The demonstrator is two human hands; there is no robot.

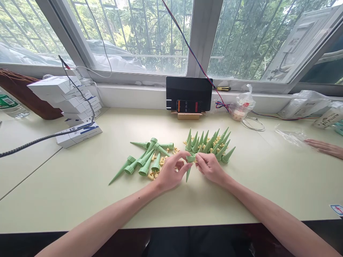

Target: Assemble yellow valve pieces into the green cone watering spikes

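My left hand (171, 170) and my right hand (210, 167) meet over the middle of the pale table (80, 192), both pinched on one green cone spike (189, 165) that points down towards the table. To the left lies a loose heap of green spikes (146, 160) on their sides, mixed with small yellow pieces (157, 173). Behind my right hand stands a tight cluster of green spikes (210, 142) pointing up, with yellow bits among them.
A phone (189, 106) leans against a black tablet (189, 93) at the back edge. Stacked white boxes (68, 101) and a black cable (40, 139) sit at the left. Plastic bags (242, 105) lie at the back right. Another person's hand (325, 147) rests at the far right.
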